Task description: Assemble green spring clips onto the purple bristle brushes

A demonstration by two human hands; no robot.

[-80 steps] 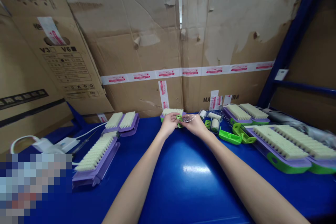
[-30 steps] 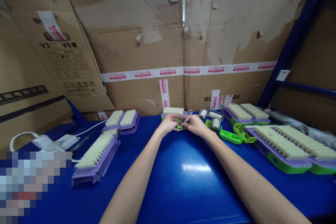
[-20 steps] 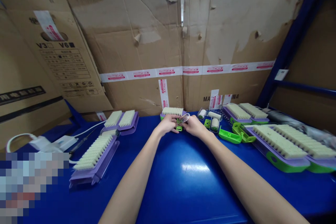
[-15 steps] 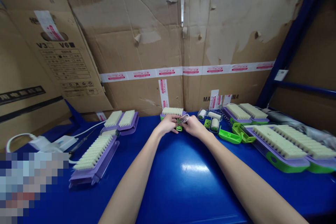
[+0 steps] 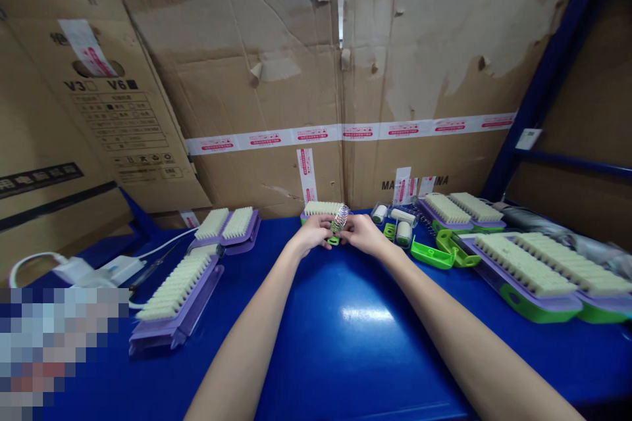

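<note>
My left hand [image 5: 314, 233] is closed on a small green plastic piece [image 5: 334, 241] near the back of the table. A shiny metal coil spring [image 5: 340, 217] stands up from that piece, leaning slightly right. From the other side, my right hand [image 5: 364, 234] pinches at the spring's lower end, where it meets the green piece; the fingers partly cover this contact. Just behind my hands lies a brush block [image 5: 323, 208] with cream bristles.
Clear-cased white rollers [image 5: 403, 234] and open green plastic shells [image 5: 432, 254] lie right of my hands. Purple-and-green brush blocks [image 5: 528, 266] stand at the right, purple ones [image 5: 178, 283] at the left. White plugs and cables [image 5: 123, 270] lie far left. Cardboard [image 5: 266, 79] walls the back.
The spring has swung from lying toward the right to standing more upright above the green piece. My right hand's fingers have shifted slightly; both hands stay in the same place.
</note>
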